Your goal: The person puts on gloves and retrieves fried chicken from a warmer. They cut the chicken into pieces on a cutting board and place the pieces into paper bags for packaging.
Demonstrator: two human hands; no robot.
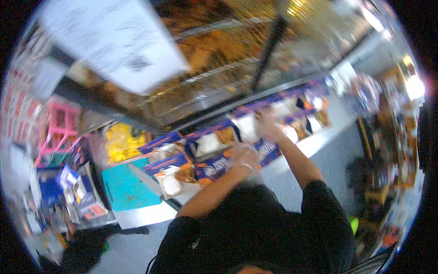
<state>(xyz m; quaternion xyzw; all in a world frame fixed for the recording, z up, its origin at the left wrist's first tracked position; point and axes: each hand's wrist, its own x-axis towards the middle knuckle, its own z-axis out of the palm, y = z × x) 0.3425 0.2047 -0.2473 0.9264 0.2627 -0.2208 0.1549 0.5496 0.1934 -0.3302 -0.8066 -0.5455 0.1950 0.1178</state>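
Observation:
Two rows of purple-and-orange cardboard food boxes line the counter, with white portions that look like rice and browned food in several of them. My left hand, in a clear plastic glove, is at the front row, at the edge of a purple box. Farther right and deeper in, my gloved right hand reaches over the back row, beside a white portion. Motion blur hides the fingers of both hands and whatever may be between them.
A knife lies on a teal cutting board at the left. Behind it stands a tray of yellow pieces. A pink rack is farther left. Beyond the boxes rises a glass-fronted case bearing a white sheet.

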